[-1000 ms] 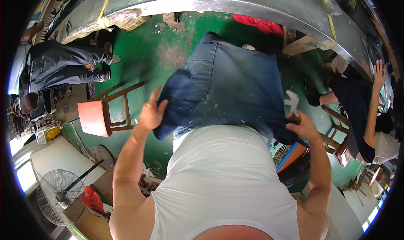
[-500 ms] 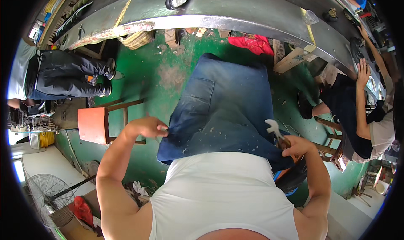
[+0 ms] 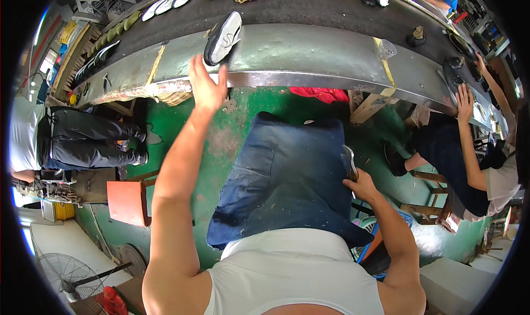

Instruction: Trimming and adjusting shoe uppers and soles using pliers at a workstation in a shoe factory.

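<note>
My left hand (image 3: 207, 87) reaches up to the near metal edge of the bench, its fingers apart and nothing in them. Just beyond the fingertips lies a white-and-black shoe (image 3: 225, 39), tilted, with its laces loose; hand and shoe look slightly apart. On the right, low beside my knee, my right hand (image 3: 361, 185) is closed round a pair of metal pliers (image 3: 353, 163), whose head points away from me. A dark blue apron (image 3: 292, 177) with dusty marks covers my lap.
Several shoes, such as a white pair (image 3: 165, 5), stand on the dark belt (image 3: 309, 14) behind the metal bench edge (image 3: 298, 79). A co-worker (image 3: 475, 160) sits at the right; another person (image 3: 83, 135) stands at the left by an orange stool (image 3: 126, 203). A fan (image 3: 69, 276) stands lower left.
My left hand has gone from beside my lap forward to the bench near the shoe. My right hand, still holding the pliers, has shifted slightly forward. The view has tilted up, showing more belt.
</note>
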`<move>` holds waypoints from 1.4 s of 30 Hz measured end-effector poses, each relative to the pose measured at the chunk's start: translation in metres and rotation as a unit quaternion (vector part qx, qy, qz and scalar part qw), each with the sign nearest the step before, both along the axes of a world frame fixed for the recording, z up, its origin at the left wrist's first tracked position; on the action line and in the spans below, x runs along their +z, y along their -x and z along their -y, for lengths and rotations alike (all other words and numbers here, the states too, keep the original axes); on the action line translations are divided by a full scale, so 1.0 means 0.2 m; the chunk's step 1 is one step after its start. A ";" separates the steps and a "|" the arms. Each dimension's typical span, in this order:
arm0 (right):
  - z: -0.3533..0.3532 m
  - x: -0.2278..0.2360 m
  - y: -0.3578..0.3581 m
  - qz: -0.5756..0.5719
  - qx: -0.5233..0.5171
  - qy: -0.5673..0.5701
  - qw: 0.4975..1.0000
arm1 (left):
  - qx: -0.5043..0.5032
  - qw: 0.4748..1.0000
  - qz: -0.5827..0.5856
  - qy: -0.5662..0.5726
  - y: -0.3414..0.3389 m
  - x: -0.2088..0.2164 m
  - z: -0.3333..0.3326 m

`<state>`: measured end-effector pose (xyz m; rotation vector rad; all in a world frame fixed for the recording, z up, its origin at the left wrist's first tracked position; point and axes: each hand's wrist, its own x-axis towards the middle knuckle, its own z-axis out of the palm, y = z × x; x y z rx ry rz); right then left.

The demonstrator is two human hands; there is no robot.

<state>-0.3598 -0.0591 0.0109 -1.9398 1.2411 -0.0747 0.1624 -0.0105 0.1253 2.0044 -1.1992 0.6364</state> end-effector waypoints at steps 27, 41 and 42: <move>0.18 0.16 -0.42 0.135 0.187 -0.012 0.973 | -0.279 0.790 -0.532 -0.127 0.17 0.20 0.64; 0.55 0.22 -0.57 0.096 0.123 -0.053 0.986 | 0.066 0.766 -0.639 -0.019 -1.07 0.02 2.24; 0.57 0.21 -0.57 0.101 0.130 -0.042 0.985 | 0.064 0.765 -0.640 -0.022 -1.08 -0.01 2.30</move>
